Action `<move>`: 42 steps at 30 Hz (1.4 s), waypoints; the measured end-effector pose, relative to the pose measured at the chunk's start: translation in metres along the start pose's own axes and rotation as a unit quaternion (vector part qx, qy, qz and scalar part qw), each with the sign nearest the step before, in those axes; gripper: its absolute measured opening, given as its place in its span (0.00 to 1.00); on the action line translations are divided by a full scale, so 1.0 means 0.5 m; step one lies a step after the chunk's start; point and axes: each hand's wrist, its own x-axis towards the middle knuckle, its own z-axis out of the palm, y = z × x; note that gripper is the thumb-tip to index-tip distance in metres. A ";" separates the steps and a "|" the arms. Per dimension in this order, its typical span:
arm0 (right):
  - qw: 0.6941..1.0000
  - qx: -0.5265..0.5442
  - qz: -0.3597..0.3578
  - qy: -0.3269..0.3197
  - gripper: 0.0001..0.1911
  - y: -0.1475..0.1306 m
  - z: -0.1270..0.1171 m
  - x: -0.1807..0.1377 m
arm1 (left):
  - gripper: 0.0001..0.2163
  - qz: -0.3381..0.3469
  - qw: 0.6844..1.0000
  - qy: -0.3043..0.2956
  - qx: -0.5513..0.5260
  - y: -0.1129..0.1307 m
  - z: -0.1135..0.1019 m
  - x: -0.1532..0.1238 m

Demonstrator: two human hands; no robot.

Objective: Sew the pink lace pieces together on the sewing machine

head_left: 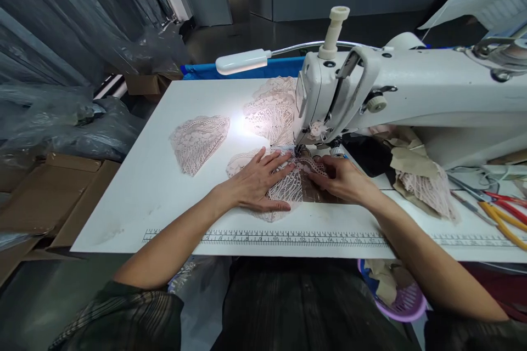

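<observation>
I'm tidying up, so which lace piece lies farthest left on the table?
The fan-shaped lace piece lying by itself; other lace lies near the sewing machine, some under your left hand.

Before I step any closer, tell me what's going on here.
A person's left hand lies spread on pale pink lace at the needle end of a white sewing machine. The right hand has its fingertips at the lace's edge; whether they pinch it is unclear. Another lace piece lies apart, leftward on the white table.

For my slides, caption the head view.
Left hand spread on lace, right hand at its edge, by the sewing machine.
</observation>
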 end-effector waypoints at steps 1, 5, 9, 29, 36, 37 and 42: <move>1.000 0.006 -0.005 0.021 0.14 0.000 0.007 -0.009 | 0.42 0.006 1.000 0.002 0.000 0.003 0.001 -0.001; 0.994 0.026 -0.070 0.079 0.11 -0.005 0.053 -0.042 | 0.42 0.046 0.998 0.049 -0.011 0.002 -0.002 -0.002; 0.984 -0.056 -0.133 0.103 0.15 -0.023 0.094 -0.065 | 0.27 0.069 0.983 0.170 -0.012 0.010 -0.009 0.005; 0.938 -0.211 -0.273 0.023 0.22 0.049 0.033 0.044 | 0.04 0.132 0.980 0.147 0.003 0.010 -0.002 0.013; 0.939 -0.194 -0.282 0.025 0.23 0.057 0.030 0.042 | 0.02 0.159 0.969 0.190 0.014 0.006 0.001 0.017; 0.939 -0.191 -0.286 0.023 0.22 0.058 0.030 0.042 | 0.02 0.156 0.970 0.186 0.008 0.005 0.002 0.017; 0.932 -0.206 -0.296 0.029 0.21 0.061 0.037 0.043 | 0.04 0.145 0.975 0.165 -0.009 0.004 0.007 0.017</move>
